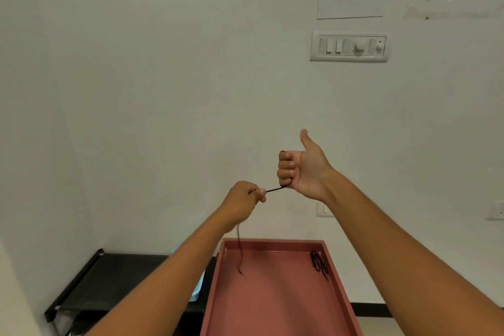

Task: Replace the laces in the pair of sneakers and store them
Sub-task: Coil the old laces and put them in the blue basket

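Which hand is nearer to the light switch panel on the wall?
Right. The right hand is raised below the switch panel, thumb pointing up toward it. The left hand is lower and further left, holding the black lace.

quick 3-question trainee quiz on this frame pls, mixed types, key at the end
1. True or false: the left hand pinches the black lace while the right hand has its fingers curled round it.
2. Multiple choice: the loose end of that lace hangs over
A. the black rack
B. the red tray
C. the switch panel
3. Fill in: a second lace bundle lies in the tray near its ____ wall, as seen in the head view.

Key:
1. true
2. B
3. right
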`<state>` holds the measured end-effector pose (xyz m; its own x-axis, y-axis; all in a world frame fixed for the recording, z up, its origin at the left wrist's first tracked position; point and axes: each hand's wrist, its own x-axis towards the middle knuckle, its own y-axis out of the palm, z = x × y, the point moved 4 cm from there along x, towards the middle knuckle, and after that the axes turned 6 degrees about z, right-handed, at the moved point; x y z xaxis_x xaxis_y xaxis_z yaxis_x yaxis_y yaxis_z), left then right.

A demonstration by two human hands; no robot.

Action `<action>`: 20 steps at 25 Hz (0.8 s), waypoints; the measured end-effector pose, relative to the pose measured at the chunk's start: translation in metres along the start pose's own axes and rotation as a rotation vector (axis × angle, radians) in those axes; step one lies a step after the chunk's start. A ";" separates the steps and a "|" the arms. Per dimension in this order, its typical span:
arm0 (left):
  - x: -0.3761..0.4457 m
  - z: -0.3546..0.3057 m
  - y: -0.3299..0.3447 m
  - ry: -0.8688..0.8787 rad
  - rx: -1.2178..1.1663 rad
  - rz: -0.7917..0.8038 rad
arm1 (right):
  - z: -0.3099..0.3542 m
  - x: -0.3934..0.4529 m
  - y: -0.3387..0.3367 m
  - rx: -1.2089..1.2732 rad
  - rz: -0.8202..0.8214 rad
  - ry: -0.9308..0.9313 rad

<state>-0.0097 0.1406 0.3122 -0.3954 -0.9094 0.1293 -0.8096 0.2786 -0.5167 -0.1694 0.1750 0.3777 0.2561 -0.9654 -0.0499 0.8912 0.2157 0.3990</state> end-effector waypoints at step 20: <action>-0.018 -0.033 0.025 0.145 0.025 -0.153 | -0.018 0.015 -0.010 0.449 -0.118 -0.110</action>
<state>-0.0376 0.1741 0.3253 -0.3286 -0.8859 0.3276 -0.8548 0.1314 -0.5021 -0.1675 0.1613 0.3562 0.1003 -0.9945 -0.0311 0.6559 0.0426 0.7536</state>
